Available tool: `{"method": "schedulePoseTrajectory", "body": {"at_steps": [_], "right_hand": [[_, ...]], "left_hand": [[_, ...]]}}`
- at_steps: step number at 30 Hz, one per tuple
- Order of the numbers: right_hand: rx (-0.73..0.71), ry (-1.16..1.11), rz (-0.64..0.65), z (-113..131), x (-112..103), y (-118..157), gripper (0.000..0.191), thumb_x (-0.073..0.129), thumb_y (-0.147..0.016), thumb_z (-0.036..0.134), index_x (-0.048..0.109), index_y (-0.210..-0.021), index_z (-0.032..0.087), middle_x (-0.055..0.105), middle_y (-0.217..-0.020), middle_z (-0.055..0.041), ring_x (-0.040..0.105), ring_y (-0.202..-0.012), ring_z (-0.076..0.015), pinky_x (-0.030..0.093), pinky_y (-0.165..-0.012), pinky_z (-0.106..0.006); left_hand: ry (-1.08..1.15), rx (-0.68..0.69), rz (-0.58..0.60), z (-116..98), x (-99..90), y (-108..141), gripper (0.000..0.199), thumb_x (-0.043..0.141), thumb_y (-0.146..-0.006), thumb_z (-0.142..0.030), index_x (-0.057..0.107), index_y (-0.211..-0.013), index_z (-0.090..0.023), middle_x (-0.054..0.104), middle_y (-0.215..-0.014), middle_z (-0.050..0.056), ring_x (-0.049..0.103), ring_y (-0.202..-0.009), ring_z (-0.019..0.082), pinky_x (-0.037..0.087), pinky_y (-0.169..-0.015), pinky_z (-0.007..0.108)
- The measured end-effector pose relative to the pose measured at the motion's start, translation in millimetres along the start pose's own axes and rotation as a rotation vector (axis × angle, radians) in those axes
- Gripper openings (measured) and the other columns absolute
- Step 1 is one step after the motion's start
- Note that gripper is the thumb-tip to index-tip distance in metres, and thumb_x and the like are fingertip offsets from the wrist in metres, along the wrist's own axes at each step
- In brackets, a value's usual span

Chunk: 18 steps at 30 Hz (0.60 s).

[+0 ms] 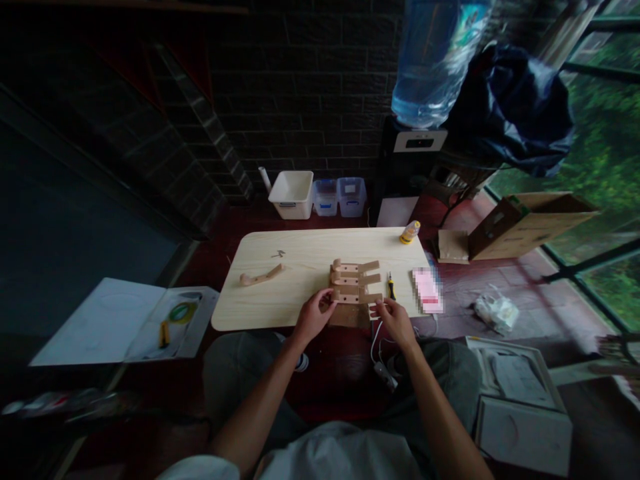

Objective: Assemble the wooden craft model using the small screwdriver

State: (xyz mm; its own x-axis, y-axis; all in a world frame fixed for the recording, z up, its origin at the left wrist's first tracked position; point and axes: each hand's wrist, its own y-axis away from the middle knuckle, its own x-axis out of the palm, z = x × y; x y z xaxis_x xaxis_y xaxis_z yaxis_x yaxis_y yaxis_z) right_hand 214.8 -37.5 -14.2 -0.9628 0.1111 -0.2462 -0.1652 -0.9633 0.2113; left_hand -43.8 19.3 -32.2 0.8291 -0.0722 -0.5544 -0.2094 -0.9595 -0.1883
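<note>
Three light wooden hooks lie side by side on a brown board [345, 316] near the table's front edge; each has a rounded left end, drilled holes and an angled right arm. At the left end of the nearest wooden hook [347, 299], my left hand [315, 317] is closed in a pinch. My right hand [395, 319] pinches the same piece at its right end. Behind it are the middle wooden hook [346, 281] and the far wooden hook [349, 267]. Another wooden hook [263, 275] rests alone on the table's left side.
On the pale table [300, 240] are small dark pieces [279, 254], a yellow-black screwdriver [391, 287], a yellow-capped bottle [410, 232] and a blurred pink item [427, 291]. Plastic bins [291, 195] and a water dispenser [410, 167] stand behind. An open white box [190, 323] is left; cables [376, 343] hang below.
</note>
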Motion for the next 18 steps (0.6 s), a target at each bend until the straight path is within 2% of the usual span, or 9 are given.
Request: {"method": "schedulePoseTrajectory", "body": {"at_steps": [9, 18], "right_hand": [[-0.023, -0.020, 0.008, 4.5, 1.4, 1.0, 0.060, 0.052, -0.087, 0.076, 0.067, -0.100, 0.019, 0.079, -0.096, -0.0141, 0.077, -0.086, -0.0286, 0.060, -0.072, -0.036], [-0.047, -0.055, 0.012, -2.3, 3.0, -2.7, 0.057, 0.053, -0.087, 0.074, 0.068, -0.097, 0.020, 0.079, -0.092, -0.0126, 0.077, -0.084, -0.0281, 0.059, -0.069, -0.035]], "left_hand": [[-0.007, 0.000, -0.004, 1.5, 0.5, 0.4, 0.038, 0.065, -0.090, -0.036, 0.063, -0.125, -0.024, 0.075, -0.109, 0.006, 0.073, -0.095, 0.020, 0.061, -0.089, 0.037], [-0.004, -0.011, -0.002, 1.7, 1.1, 0.6, 0.036, 0.065, -0.090, -0.037, 0.063, -0.124, -0.024, 0.076, -0.108, 0.005, 0.073, -0.094, 0.020, 0.061, -0.086, 0.036]]}}
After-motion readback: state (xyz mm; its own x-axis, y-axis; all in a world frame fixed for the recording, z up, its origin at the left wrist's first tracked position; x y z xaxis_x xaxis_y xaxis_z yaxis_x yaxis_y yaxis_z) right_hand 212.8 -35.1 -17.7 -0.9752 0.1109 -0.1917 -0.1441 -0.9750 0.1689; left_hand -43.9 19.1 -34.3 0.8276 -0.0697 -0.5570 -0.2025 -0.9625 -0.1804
